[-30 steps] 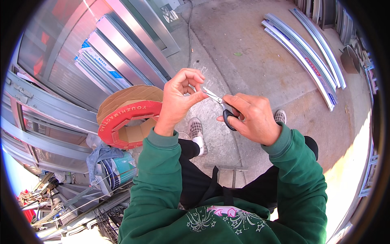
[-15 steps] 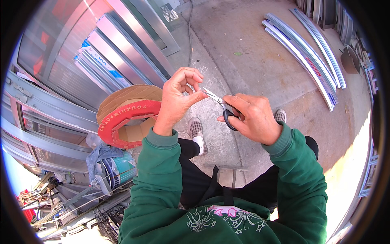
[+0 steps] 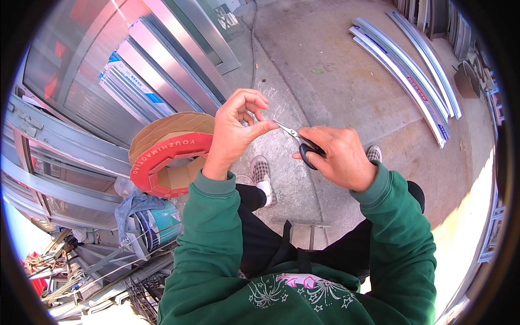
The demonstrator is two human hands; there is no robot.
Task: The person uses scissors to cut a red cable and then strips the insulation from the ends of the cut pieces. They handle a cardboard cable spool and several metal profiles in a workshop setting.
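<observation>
My right hand is closed round the black handles of a small pair of scissors. The silver blades point up and left, nearly together, and their tips reach the thumb and forefinger of my left hand. That thumb and forefinger are pinched, the other fingers curled; whatever lies between them is too small to make out. Just left of and below my left wrist stands a red-faced cardboard reel with a brown cardboard back. Both hands are held in the air above the concrete floor.
Long metal profiles lean at the upper left beside framed panels. More profiles lie on the floor at upper right. A teal bucket with a blue-grey cloth on it stands at left, above piled scrap.
The scissor blades have come closer together, and their handles have turned slightly in my right hand. My left hand has shifted very slightly left and keeps its pinch.
</observation>
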